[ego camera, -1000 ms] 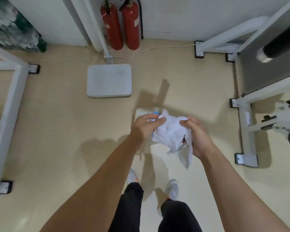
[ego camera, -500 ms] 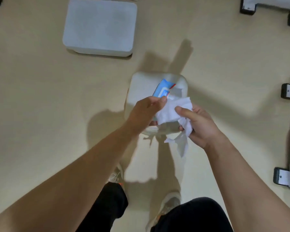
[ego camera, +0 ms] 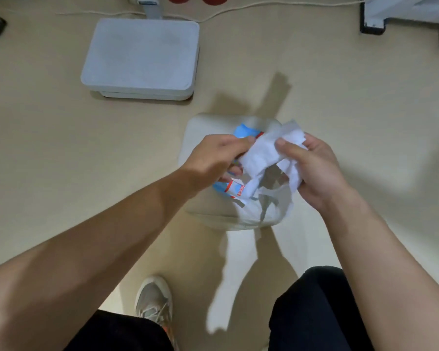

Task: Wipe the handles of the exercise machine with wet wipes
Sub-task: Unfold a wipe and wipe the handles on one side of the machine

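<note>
White and crumpled, the wet wipe sits bunched between both hands near the middle of my view, held above a pale bin lined with a thin plastic bag. My right hand has its thumb pressed over the wipe's right part, fingers curled under it. My left hand pinches the wipe's left edge with thumb and forefinger while also gripping the blue and red wipes pack beneath it (the print on the pack is too blurred for me to read). A loose tail of the wipe hangs down toward the bin. Farther left on the beige floor lies a flat grey-white platform, with a thin cord running along the far edge. White machine frame feet stand at the far right. Near me, one grey shoe and black trouser legs show.
</note>
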`<state>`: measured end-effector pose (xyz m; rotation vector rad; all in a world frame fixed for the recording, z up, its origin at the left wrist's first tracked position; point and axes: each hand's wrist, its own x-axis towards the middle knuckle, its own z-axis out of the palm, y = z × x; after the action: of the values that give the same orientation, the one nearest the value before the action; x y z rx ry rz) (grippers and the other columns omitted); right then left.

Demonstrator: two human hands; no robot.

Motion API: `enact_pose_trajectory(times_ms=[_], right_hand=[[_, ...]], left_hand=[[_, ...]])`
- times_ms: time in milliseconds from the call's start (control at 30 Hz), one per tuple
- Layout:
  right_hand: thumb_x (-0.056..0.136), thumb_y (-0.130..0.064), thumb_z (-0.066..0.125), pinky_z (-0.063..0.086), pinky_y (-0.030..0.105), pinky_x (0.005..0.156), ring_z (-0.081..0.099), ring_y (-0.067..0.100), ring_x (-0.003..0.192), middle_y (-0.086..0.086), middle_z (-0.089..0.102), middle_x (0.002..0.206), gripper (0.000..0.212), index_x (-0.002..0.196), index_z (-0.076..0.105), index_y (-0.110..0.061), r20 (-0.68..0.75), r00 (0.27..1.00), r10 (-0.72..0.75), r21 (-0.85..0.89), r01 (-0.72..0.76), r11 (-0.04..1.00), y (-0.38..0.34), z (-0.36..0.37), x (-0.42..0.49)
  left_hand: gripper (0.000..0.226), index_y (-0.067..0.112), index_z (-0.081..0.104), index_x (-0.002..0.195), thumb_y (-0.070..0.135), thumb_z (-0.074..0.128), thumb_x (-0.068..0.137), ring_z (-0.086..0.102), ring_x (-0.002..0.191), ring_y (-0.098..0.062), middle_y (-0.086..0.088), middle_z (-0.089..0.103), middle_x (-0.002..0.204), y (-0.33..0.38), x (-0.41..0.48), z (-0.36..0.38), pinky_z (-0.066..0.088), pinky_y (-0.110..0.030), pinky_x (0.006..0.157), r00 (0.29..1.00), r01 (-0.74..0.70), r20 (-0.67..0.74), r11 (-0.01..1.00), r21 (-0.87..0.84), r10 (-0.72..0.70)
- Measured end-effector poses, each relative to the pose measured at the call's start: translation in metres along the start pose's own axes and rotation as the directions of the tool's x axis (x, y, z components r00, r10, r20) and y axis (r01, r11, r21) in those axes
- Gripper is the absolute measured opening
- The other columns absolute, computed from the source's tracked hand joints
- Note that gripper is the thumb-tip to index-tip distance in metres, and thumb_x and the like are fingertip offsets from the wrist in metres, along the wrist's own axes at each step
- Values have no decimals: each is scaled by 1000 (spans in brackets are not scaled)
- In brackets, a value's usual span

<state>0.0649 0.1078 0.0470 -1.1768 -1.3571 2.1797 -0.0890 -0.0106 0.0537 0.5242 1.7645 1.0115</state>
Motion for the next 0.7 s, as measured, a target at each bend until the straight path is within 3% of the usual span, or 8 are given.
enact_pose_trajectory(times_ms=[100,167,267,400,533,700], right_hand=[[93,0,53,49,24,60,66,14,65,0,71,73,19,87,68,-11,-125,992,-10,-87,-1,996,4,-21,6],[92,1,51,46,23,58,63,12,59,-1,69,68,20,84,66,-10,-114,992,54,-203,-76,976,14,-30,4],[87,-7,58,51,27,67,67,13,68,-1,73,77,15,88,70,-16,16,996,90,-353,-79,932,30,-22,1],[73,-23,57,56,39,85,72,20,94,-5,76,95,30,96,72,-32,31,995,97,-552,-64,831,34,-8,3],[75,-21,56,55,40,83,71,32,96,9,75,98,29,98,72,-23,-24,993,116,-497,-113,860,34,-6,1],[87,-12,52,52,36,87,67,19,95,-3,70,109,40,103,73,-41,28,994,108,-473,-82,877,36,-7,3]], left_hand=[[14,17,69,81,27,63,90,68,70,-21,0,73,77,-19,20,-10,55,-33,69,951,-82,-246,916,392,190],[3,24,67,84,27,66,85,67,74,-18,6,71,76,-28,24,-10,56,-34,73,940,-69,-244,834,548,239],[26,28,57,90,43,74,78,61,81,-18,11,63,81,-30,23,3,45,-34,67,966,-64,-161,789,611,203],[47,22,50,98,59,69,76,57,87,-23,6,58,96,-32,27,20,36,-33,67,951,-34,-168,629,776,259],[63,19,37,97,76,55,79,53,76,-28,2,52,88,-30,34,32,33,-34,62,933,-8,-151,436,900,328],[57,18,35,98,72,48,86,53,75,-29,0,52,84,-26,42,34,36,-34,64,940,26,-154,389,921,303]])
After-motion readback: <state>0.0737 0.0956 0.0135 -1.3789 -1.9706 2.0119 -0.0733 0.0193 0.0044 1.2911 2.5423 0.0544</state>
